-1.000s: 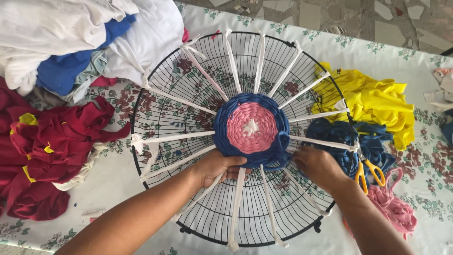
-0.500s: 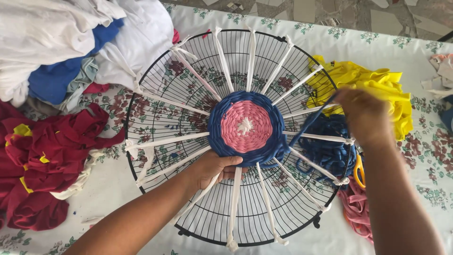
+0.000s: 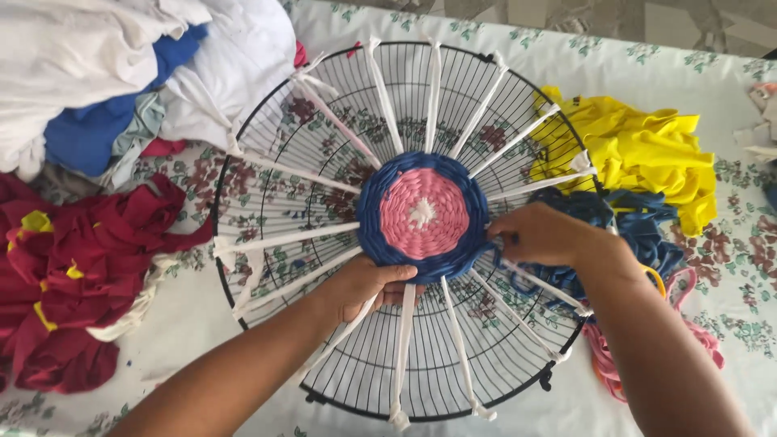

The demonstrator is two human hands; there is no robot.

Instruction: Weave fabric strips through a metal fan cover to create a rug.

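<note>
Black wire fan guard (image 3: 267,162), white fabric strips (image 3: 402,356) as spokes. Woven round (image 3: 424,214): white centre, pink middle, blue outer band. Tablecloth (image 3: 502,36) white with green-and-maroon floral print. Fabric piles: yellow (image 3: 639,154), dark red (image 3: 73,275), white (image 3: 73,48), blue (image 3: 85,133).

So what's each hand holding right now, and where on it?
Right hand pinches the blue fabric strip at the woven disc's right edge. Left hand presses the disc's lower edge, not gripping.

One round black wire fan guard (image 3: 267,202) carries one woven disc of pink and blue cloth strips (image 3: 423,215). Two bare hands, left (image 3: 364,285) and right (image 3: 546,235), touch it. Seventeen white cloth spokes (image 3: 283,239) radiate outward.
</note>
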